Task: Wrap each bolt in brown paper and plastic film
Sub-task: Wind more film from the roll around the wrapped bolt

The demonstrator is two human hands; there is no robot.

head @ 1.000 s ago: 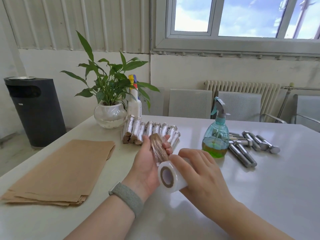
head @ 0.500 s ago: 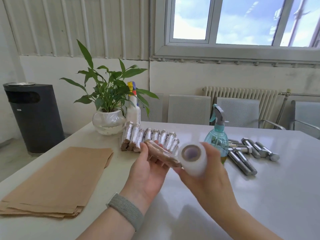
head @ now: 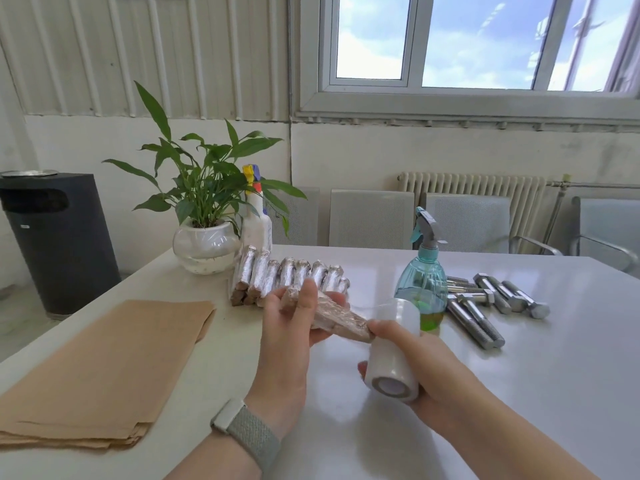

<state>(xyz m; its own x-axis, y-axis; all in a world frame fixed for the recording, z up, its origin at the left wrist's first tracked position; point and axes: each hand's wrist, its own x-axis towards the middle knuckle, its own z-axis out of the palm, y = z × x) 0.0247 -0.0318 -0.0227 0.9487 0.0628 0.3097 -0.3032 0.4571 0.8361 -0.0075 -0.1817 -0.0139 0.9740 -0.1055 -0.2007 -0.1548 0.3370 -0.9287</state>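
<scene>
You get bright daylight from the wide white-framed window point(head: 478, 50); the glossy white table point(head: 519, 393) shows soft glare, and the edges bow.

No text, label, brand or number is legible on anything here.

A white table point(head: 519, 393) is carrying everything. A stack of brown paper sheets point(head: 100, 372) is lying along its left edge. A potted plant point(head: 206, 251) is standing at the far left corner, with a white spray bottle point(head: 257, 226) just beside it. A row of wrapped bolts point(head: 287, 280) is lying near the far edge. A teal spray bottle point(head: 423, 285) is standing right of them, and bare bolts point(head: 485, 306) are lying toward the right side.
</scene>
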